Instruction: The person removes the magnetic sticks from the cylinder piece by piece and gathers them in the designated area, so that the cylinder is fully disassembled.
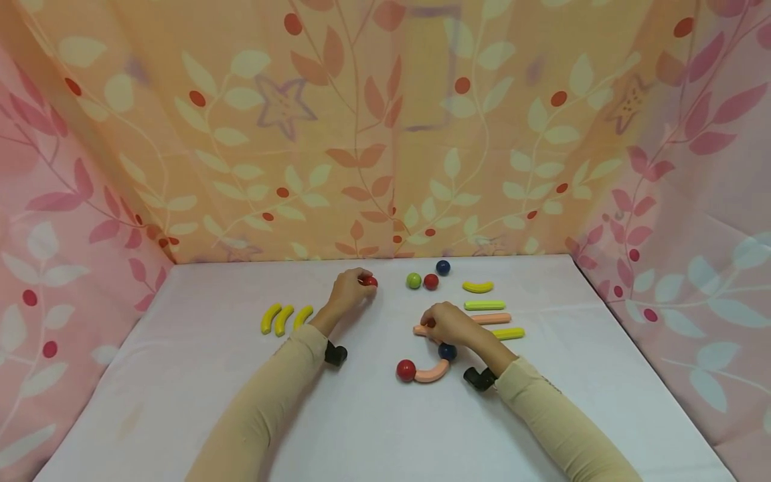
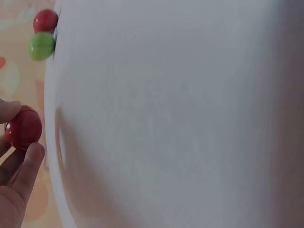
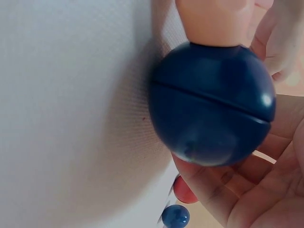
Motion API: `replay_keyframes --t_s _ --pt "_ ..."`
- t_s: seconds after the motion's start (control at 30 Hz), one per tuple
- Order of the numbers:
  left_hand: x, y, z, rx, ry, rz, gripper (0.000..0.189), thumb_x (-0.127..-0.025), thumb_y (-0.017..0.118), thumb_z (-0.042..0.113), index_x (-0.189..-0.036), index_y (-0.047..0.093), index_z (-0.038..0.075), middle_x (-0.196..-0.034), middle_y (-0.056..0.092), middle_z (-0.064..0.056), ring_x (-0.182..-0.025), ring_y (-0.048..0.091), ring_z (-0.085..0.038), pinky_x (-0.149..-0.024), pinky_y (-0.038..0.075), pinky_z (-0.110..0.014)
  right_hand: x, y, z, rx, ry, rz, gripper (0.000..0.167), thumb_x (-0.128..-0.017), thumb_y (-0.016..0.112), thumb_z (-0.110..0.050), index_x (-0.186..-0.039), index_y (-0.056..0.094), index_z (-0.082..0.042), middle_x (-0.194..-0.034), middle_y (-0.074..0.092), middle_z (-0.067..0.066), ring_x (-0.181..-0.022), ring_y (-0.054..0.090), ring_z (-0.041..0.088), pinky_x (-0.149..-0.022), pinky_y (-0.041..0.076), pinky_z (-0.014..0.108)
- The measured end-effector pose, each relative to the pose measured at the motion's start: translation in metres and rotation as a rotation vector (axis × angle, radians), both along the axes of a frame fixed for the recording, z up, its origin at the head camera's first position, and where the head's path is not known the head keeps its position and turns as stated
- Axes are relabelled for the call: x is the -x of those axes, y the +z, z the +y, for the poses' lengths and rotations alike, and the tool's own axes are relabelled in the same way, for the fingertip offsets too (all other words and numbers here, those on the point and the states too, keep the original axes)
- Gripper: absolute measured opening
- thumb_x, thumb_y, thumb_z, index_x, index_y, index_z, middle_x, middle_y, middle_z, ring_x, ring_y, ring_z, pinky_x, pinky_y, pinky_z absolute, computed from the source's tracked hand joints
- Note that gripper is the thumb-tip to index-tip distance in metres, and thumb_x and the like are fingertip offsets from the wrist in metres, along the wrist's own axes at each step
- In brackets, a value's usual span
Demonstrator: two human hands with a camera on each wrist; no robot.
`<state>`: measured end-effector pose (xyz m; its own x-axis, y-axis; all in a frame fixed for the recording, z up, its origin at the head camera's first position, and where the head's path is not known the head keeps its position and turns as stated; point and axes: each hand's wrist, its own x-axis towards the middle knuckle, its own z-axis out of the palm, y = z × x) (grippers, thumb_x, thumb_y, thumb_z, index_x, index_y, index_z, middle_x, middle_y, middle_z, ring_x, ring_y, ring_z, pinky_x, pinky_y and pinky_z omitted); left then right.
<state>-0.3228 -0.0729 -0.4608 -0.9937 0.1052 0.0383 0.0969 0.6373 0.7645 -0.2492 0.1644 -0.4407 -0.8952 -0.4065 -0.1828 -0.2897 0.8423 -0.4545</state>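
In the head view, my left hand (image 1: pixel 348 292) pinches a red ball (image 1: pixel 371 282) towards the back of the table. The left wrist view shows this red ball (image 2: pixel 23 128) between thumb and fingertips, apart from the tabletop. My right hand (image 1: pixel 452 324) holds a peach rod (image 1: pixel 420 330), partly hidden under its fingers. Just below that hand sits a dark blue ball (image 1: pixel 448 352), joined to a curved peach rod (image 1: pixel 432 373) with a red ball (image 1: pixel 406 370) at its other end. Up close in the right wrist view, the blue ball (image 3: pixel 211 107) touches a peach piece (image 3: pixel 216 21).
Several yellow curved rods (image 1: pixel 284 320) lie at left. Behind the right hand are a green ball (image 1: pixel 413 280), a red ball (image 1: pixel 431 282) and a blue ball (image 1: pixel 443 268). Yellow, light-green and peach rods (image 1: pixel 490 318) lie at right. Patterned cloth (image 1: pixel 385 201) surrounds the table.
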Motion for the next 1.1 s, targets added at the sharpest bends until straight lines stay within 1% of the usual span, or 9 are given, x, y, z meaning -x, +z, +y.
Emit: replay_keyframes --t_s 0.27,0.47,0.57,0.73,0.9,1.1 --pt "0.01 -0.002 -0.011 0.01 0.024 0.013 0.037 -0.086 0.071 0.014 -0.12 0.065 0.003 -0.117 0.066 -0.017 -0.106 0.059 -0.03 -0.096 0.05 -0.042 0.0 0.001 0.0 -0.009 0.006 0.008 0.019 -0.089 0.07 -0.013 -0.104 0.074 -0.002 -0.086 0.069 0.004 -0.077 0.054 0.015 -0.073 0.05 0.03" --pt "0.014 -0.004 -0.016 0.045 0.034 0.006 0.038 -0.087 0.07 0.013 -0.122 0.063 0.001 -0.12 0.066 -0.019 -0.11 0.058 -0.031 -0.099 0.048 -0.043 0.0 0.002 0.0 -0.007 0.016 0.012 0.018 -0.089 0.071 -0.014 -0.103 0.074 -0.002 -0.082 0.066 0.002 -0.077 0.054 0.015 -0.072 0.049 0.029" --pt "0.014 -0.004 -0.018 0.058 0.041 -0.007 0.04 -0.088 0.07 0.013 -0.125 0.061 0.001 -0.122 0.065 -0.019 -0.112 0.058 -0.032 -0.1 0.047 -0.044 0.0 0.002 0.0 -0.004 0.015 0.013 0.017 -0.089 0.071 -0.013 -0.102 0.074 -0.003 -0.081 0.066 0.002 -0.077 0.053 0.015 -0.072 0.048 0.028" --pt "0.014 -0.002 -0.019 0.068 0.044 -0.009 0.046 -0.088 0.068 0.013 -0.131 0.058 0.001 -0.123 0.065 -0.02 -0.115 0.059 -0.033 -0.102 0.047 -0.044 -0.001 0.003 0.0 -0.001 0.012 0.013 0.016 -0.089 0.07 -0.012 -0.101 0.074 -0.003 -0.085 0.068 0.004 -0.077 0.054 0.015 -0.073 0.048 0.029" --pt "0.013 -0.001 -0.019 0.065 0.053 -0.023 0.045 -0.089 0.068 0.014 -0.131 0.058 0.001 -0.124 0.064 -0.02 -0.115 0.058 -0.033 -0.102 0.047 -0.044 -0.001 0.003 0.0 -0.004 0.009 0.018 0.016 -0.088 0.07 -0.012 -0.101 0.074 -0.003 -0.088 0.069 0.004 -0.078 0.054 0.015 -0.073 0.049 0.029" --pt "0.011 0.0 -0.02 0.067 0.056 -0.037 0.044 -0.089 0.067 0.014 -0.131 0.058 0.002 -0.127 0.063 -0.019 -0.117 0.058 -0.033 -0.103 0.047 -0.044 -0.001 0.003 0.002 0.011 -0.013 -0.014 0.018 -0.087 0.071 -0.011 -0.104 0.074 -0.003 -0.086 0.068 0.003 -0.079 0.054 0.015 -0.075 0.051 0.03"
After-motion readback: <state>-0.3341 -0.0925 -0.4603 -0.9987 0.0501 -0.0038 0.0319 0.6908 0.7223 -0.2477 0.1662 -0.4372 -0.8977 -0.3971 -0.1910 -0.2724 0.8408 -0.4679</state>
